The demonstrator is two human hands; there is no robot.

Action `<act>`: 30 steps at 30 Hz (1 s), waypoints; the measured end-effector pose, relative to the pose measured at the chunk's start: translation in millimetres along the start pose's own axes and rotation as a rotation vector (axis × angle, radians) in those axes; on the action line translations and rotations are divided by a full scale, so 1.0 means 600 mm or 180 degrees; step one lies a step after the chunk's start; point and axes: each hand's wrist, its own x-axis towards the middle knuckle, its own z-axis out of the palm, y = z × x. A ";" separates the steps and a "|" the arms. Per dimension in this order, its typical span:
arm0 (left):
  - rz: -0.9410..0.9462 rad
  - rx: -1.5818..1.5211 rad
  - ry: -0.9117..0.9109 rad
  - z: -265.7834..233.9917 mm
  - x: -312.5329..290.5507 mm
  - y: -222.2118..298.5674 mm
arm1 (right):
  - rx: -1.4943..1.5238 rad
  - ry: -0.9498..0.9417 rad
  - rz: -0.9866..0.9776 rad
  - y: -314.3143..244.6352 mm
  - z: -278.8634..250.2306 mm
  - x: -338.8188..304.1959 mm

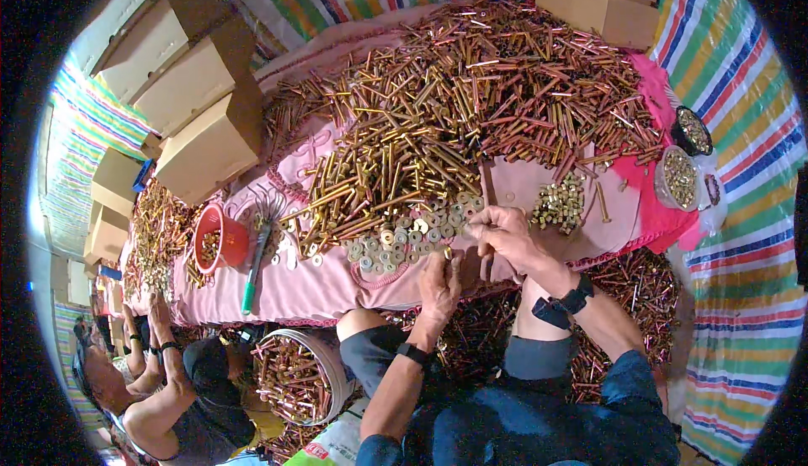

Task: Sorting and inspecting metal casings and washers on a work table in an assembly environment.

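My left hand is closed at the near edge of a pink-covered table, gripping a small brass-coloured metal piece whose end shows above the fingertips. Beside it, my right hand reaches over the cloth with its fingers pinched together; what they hold, if anything, is hidden. Flat round washers lie spread just left of my right fingers. To the right is a small heap of brass-coloured nuts. Beyond both hands rises a large pile of long yellowish and reddish bolts.
A red bowl and a green-handled hand rake lie left. Tubs of small parts stand right. Cardboard boxes are stacked far left. Below the table stands a white bucket of bolts; another person works at left.
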 end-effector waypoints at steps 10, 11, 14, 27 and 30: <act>-0.0189 -0.0155 -0.0261 -0.005 -0.003 -0.020 | 0.0440 -0.0394 -0.0472 -0.026 0.072 -0.019; -0.0301 -0.0082 -0.0307 -0.009 -0.007 -0.029 | 0.0306 -0.0400 -0.0504 -0.026 0.071 -0.021; -0.0135 0.0017 -0.0108 -0.003 -0.006 -0.019 | -0.0265 -0.0348 -0.0655 -0.038 0.063 -0.031; 0.0004 -0.0306 0.0015 0.008 0.002 -0.008 | -0.4088 0.2459 -0.0165 -0.005 -0.326 -0.118; -0.0160 -0.0693 0.0073 0.009 -0.001 -0.005 | -0.4167 0.2166 0.0188 0.048 -0.359 -0.111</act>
